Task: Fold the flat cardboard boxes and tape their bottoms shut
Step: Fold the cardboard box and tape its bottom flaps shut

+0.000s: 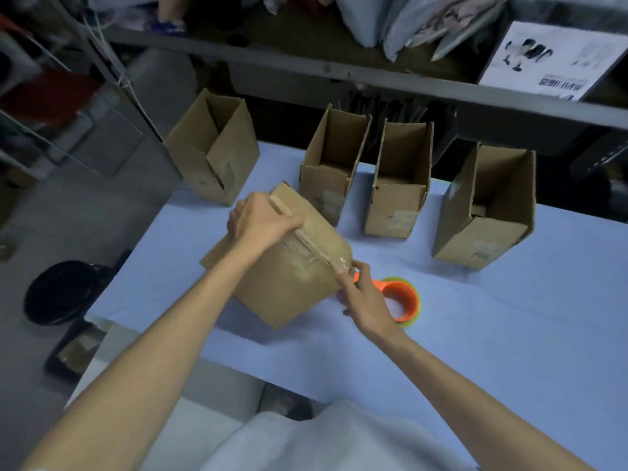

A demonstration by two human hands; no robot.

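Atop box [292, 283]: left hand [261, 220] curled over edge, right hand [363, 297] pinches tape [312, 250].

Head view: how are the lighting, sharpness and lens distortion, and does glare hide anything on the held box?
Head view: dim, bluish light; wide-angle lens bows the grey metal shelf rail; detail soft overall, smeared along the top; glare streaks on the clear tape strip across the brown cardboard box under the left hand, hiding little.
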